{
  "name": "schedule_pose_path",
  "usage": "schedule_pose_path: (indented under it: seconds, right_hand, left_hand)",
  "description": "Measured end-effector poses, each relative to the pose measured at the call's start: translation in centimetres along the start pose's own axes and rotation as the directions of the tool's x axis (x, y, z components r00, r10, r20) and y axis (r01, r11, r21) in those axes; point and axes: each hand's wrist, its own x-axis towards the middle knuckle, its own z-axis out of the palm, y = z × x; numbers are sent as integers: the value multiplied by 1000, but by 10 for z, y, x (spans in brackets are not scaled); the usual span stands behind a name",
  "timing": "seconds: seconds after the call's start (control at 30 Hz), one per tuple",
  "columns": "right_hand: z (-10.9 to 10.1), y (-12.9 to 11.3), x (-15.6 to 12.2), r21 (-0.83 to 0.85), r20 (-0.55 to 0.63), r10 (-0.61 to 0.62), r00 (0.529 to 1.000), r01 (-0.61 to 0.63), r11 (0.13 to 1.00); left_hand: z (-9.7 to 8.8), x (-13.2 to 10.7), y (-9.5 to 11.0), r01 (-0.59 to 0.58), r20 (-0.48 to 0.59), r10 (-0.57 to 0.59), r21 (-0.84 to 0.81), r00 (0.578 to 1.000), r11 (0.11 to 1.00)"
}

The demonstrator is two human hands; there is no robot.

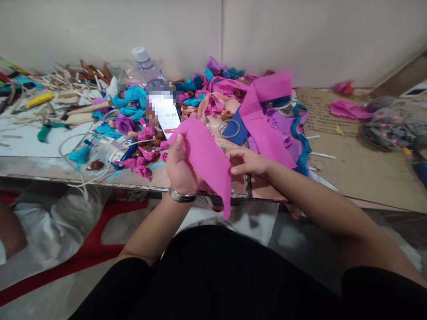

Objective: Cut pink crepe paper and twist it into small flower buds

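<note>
My left hand point(180, 166), with a metal watch on the wrist, is closed on a strip of pink crepe paper point(208, 158) that hangs down over the table's front edge. On the strip's right side my right hand point(248, 162) pinches it with fingers curled. A longer pink strip point(263, 113) lies on the pile of coloured paper just behind my hands. A phone point(167, 113) with a lit screen leans in the pile right beyond my left hand.
Small paper rosebuds point(147, 155), teal and purple scraps, a plastic bottle point(147, 66), white cables and green-handled pliers point(46, 130) cover the low table's left. Wooden sticks point(71, 84) lie at the back left. Cardboard point(350, 151) covers the right side.
</note>
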Motion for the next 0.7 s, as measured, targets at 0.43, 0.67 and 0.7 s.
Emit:
schedule_pose_path:
  seconds: [0.43, 0.67, 0.7]
  right_hand:
    - [-2, -6, 2, 286, -83, 143, 986, -113, 951]
    - [-7, 3, 8, 239, -238, 200, 950, -143, 960]
    - [-9, 3, 8, 214, -296, 200, 934, -139, 967]
  left_hand:
    - [-71, 14, 59, -354, -63, 383, 267, 922, 896]
    - [-118, 25, 69, -430, -323, 492, 247, 808, 868]
    - [-126, 26, 70, -403, -354, 471, 252, 808, 880]
